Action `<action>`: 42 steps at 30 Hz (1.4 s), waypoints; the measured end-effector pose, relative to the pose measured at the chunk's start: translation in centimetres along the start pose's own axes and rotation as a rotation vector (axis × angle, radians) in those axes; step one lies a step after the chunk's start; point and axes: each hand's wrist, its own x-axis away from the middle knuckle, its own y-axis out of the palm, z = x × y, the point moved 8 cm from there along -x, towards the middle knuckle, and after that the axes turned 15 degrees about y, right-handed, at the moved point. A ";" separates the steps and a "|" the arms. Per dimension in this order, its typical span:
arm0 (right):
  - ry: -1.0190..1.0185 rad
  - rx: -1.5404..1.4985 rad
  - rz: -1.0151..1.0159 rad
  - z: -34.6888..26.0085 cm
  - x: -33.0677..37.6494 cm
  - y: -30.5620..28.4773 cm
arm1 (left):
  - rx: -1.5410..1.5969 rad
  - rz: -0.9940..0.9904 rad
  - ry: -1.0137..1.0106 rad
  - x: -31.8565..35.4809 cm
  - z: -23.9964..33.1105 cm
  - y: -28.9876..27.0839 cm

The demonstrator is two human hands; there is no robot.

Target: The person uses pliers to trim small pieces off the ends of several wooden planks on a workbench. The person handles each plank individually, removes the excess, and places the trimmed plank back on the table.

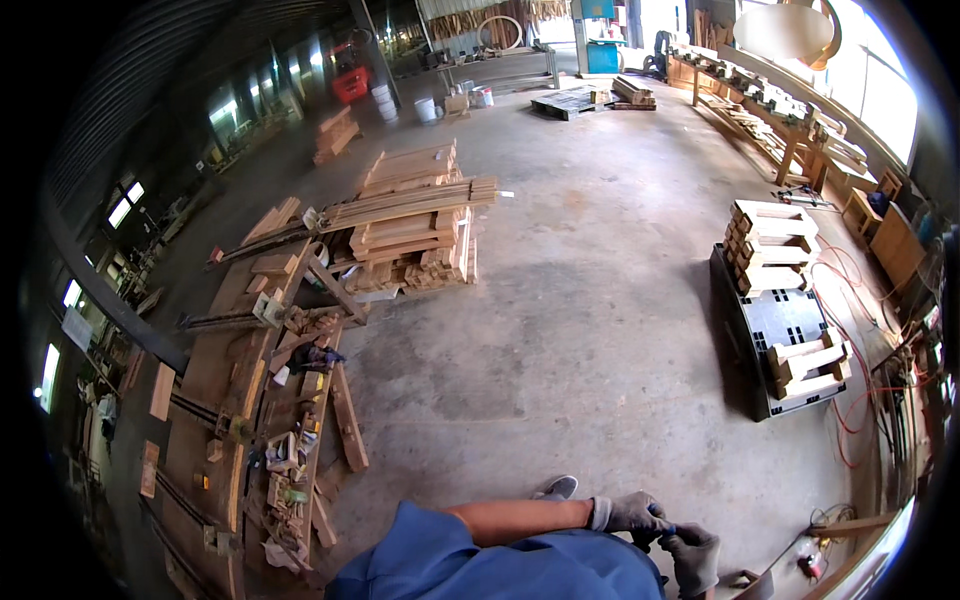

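Both my hands wear grey work gloves and meet low in the head view, just in front of my blue shirt. My left hand [630, 512] is closed, its fingers curled around one end of a small dark-blue object [662, 526]. Beside it my right hand [693, 557] is closed too, with its fingertips against the other end. Most of that object is hidden by the gloves, so its kind cannot be made out. Bare concrete floor [570, 350] stretches beyond my hands, and the tip of a shoe [562, 486] shows at my left forearm.
At left stands a long wooden workbench [215, 400] with bar clamps and a cluttered shelf. Stacked lumber [410, 225] lies beyond it. On the right, a black pallet [760, 340] carries wooden frames [770, 245]; a red hose [848, 420] runs alongside. A clamp-lined bench [750, 95] follows the windows.
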 end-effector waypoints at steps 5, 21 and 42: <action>0.009 -0.018 0.004 -1.9 -0.6 1.1 | 0.050 0.016 0.040 -0.3 0.3 -2.0; -0.687 0.681 0.296 -7.8 -0.8 2.8 | 0.017 -0.022 0.084 -0.3 4.0 -3.9; -0.524 0.020 0.259 -13.7 -0.4 -0.3 | 0.846 -0.326 0.396 0.8 15.4 -1.2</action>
